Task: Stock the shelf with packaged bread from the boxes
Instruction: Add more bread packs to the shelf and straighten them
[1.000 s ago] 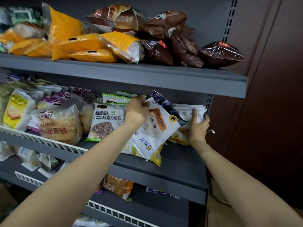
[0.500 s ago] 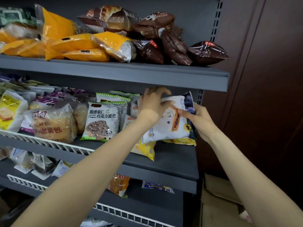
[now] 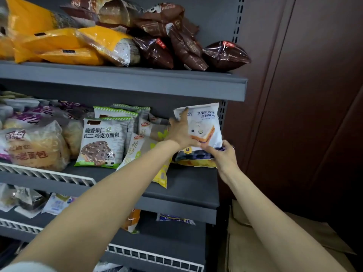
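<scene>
White bread packet (image 3: 204, 126) stands upright — long axis vertical — between both hands.

A shop: grey metal shelves (image 3: 125, 83) with slotted uprights and white wire fences hold rows of packaged bread (image 3: 102, 142) above, left of and below the hands. Cardboard boxes (image 3: 275, 242) sit lower right of them.

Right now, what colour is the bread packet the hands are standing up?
Mostly white packet with a dark blue bottom band, seen in the head view.
</scene>
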{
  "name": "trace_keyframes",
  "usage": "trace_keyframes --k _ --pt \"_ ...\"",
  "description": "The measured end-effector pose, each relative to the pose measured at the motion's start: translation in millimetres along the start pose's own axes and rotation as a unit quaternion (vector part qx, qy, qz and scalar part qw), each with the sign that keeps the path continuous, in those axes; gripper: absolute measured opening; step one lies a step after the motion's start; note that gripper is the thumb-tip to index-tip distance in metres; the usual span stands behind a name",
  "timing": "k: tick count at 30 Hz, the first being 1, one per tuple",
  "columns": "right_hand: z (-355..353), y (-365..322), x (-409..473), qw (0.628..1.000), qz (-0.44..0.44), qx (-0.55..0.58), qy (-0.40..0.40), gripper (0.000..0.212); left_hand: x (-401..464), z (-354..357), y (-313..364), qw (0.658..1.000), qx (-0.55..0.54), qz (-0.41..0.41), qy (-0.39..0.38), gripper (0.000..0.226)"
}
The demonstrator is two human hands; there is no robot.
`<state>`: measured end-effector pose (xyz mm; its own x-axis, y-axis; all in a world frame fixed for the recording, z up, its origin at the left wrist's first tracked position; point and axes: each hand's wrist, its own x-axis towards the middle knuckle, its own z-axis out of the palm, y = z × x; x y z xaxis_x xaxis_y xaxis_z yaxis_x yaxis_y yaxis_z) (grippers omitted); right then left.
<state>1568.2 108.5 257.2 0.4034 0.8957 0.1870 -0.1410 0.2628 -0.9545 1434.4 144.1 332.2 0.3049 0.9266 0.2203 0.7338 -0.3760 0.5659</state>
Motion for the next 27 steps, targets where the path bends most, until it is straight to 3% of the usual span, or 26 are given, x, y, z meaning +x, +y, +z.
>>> trace_keyframes --k 2,5,7,9,13,16,19,25,27 --pt "-4.7 -1.0 0.7 0.97 -0.077 -0.229 0.035 0.072 1.0 4.3 0.3 0.998 0.057 0.032 -0.001 0.115" --pt "-3.2 2.5 -0.5 0.89 -0.121 -0.439 -0.021 0.107 4.2 20.8 -4.5 0.977 0.206 0.051 -0.01 0.103" --pt "-0.7 7.5 -2.8 0.832 -0.105 -0.541 -0.057 0.109 5.4 28.8 -11.0 0.934 0.354 0.043 0.014 0.095" --pt "1.7 6.6 -3.0 0.798 -0.121 -0.587 -0.057 0.106 5.4 28.8 -16.1 0.904 0.423 0.046 0.03 0.098" --pt "7.2 -5.0 -2.9 0.721 -0.181 -0.664 -0.081 0.102 6.0 17.6 -20.2 0.938 0.341 0.052 0.032 0.084" --pt "14.3 -11.1 -2.8 0.72 -0.183 -0.661 -0.111 0.095 1.1 4.4 -24.5 0.968 0.235 0.059 0.057 0.053" --pt "28.4 -19.1 -5.5 0.745 -0.188 -0.625 -0.142 0.075 -5.3 -12.5 -34.6 0.978 0.181 0.054 0.089 0.029" --pt "92.0 -31.3 -25.2 0.822 -0.219 -0.497 -0.173 0.044 -43.4 -59.3 -78.9 0.985 0.115 -0.019 0.13 0.03" --pt "127.7 -32.7 -41.3 0.83 -0.242 -0.464 -0.191 0.035 -65.9 -80.7 -102.8 0.983 0.093 -0.04 0.156 0.027"
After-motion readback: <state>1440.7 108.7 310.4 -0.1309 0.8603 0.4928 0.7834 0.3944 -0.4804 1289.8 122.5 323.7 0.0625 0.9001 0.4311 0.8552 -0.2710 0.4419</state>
